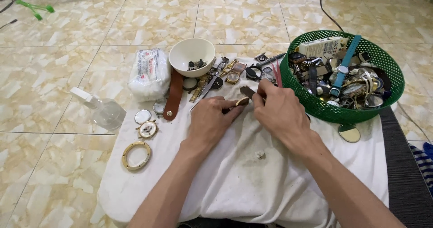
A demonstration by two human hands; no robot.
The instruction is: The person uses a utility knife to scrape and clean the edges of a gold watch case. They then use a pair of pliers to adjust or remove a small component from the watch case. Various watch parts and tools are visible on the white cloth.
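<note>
Both of my hands meet over the white cloth (252,183). My left hand (209,122) pinches a small gold watch case (242,102) between thumb and fingers. My right hand (279,113) grips the dark strap piece (247,91) joined to that watch, fingers curled on it. Just beyond my hands lie several loose watches and straps (230,71) and a brown leather strap (172,95). A gold watch bezel ring (136,155), a round dial (148,129) and a round glass (143,116) lie at the cloth's left edge.
A white bowl (191,53) with small dark parts stands at the back. A green mesh basket (352,111) full of watches is at the right. A white cotton pack (149,72) and a clear spray bottle (101,108) lie left. Tiled floor surrounds the cloth.
</note>
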